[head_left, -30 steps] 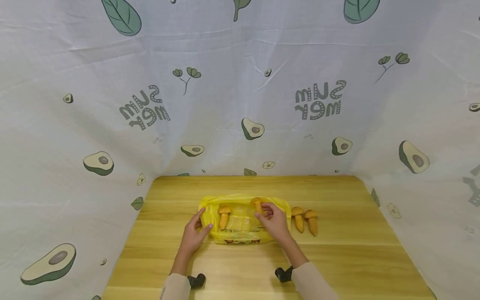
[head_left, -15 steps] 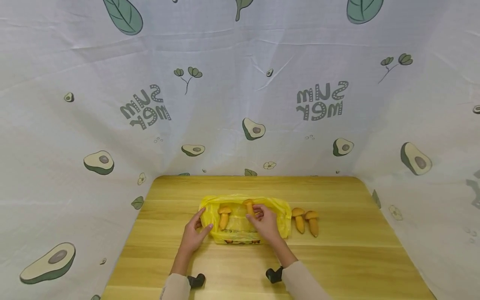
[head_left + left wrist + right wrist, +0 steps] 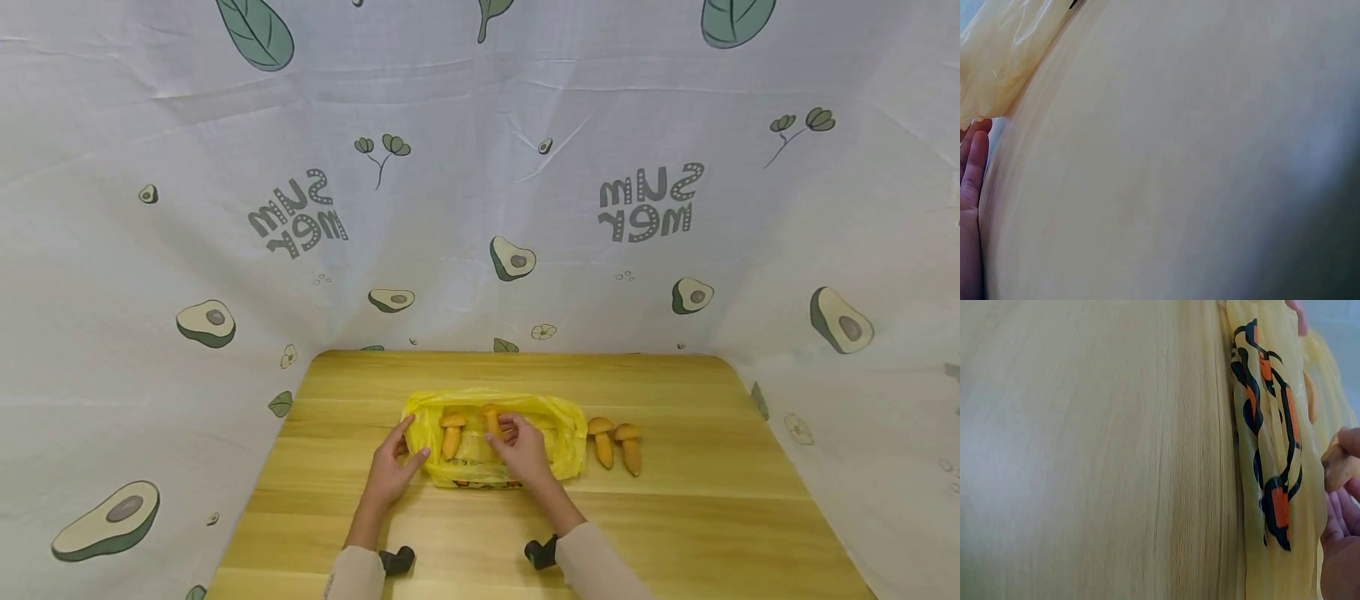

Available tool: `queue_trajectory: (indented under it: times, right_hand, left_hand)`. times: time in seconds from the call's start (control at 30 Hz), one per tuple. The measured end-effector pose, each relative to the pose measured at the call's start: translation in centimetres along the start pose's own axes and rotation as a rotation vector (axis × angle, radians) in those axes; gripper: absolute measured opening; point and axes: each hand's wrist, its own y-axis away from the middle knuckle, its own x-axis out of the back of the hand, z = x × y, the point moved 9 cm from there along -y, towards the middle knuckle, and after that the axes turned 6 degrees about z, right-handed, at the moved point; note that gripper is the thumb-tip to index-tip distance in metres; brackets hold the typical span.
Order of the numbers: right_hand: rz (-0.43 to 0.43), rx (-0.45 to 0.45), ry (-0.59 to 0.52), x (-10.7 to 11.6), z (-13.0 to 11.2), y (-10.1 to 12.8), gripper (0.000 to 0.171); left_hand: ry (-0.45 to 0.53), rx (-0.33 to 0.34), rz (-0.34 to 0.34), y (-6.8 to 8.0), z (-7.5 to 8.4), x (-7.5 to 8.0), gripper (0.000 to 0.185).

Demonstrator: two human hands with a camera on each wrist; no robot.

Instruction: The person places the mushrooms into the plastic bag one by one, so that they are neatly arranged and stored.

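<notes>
A yellow plastic bag (image 3: pixel 558 433) with an orange and black print (image 3: pixel 1272 506) lies in the middle of the wooden table (image 3: pixel 675 517). My left hand (image 3: pixel 415 439) rests against the bag's left edge, with its fingers (image 3: pixel 972 169) straight and its thumb on the plastic. One orange mushroom (image 3: pixel 452 434) lies at the bag's left part. My right hand (image 3: pixel 504 429) is over the bag's middle and pinches a second mushroom (image 3: pixel 491 416), whose edge also shows in the right wrist view (image 3: pixel 1338 465).
Two more orange mushrooms (image 3: pixel 603 438) (image 3: pixel 631 445) lie side by side on the table just right of the bag. A white cloth printed with avocados (image 3: pixel 480 208) walls the table at the back and both sides.
My right hand has carried its mushroom leftward, from the bag's right part to its middle. The left hand has stayed at the bag's left edge.
</notes>
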Motion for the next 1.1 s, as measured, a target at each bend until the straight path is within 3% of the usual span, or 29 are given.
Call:
queue_trajectory:
  times: [0.43, 0.8, 1.1]
  right_hand:
    - [-0.012, 0.025, 0.071, -1.9, -0.6, 0.0, 0.031]
    - [0.020, -0.053, 0.124, -2.7, 0.0, 0.1, 0.033]
    - [-0.018, -0.085, 0.135, -3.2, 0.2, 0.4, 0.040]
  left_hand:
    - [-0.008, -0.006, -0.005, -0.1, 0.1, 0.0, 0.070]
    - [-0.022, -0.002, -0.018, 0.1, 0.0, -0.2, 0.071]
    - [-0.026, -0.008, -0.019, -0.1, 0.1, -0.1, 0.071]
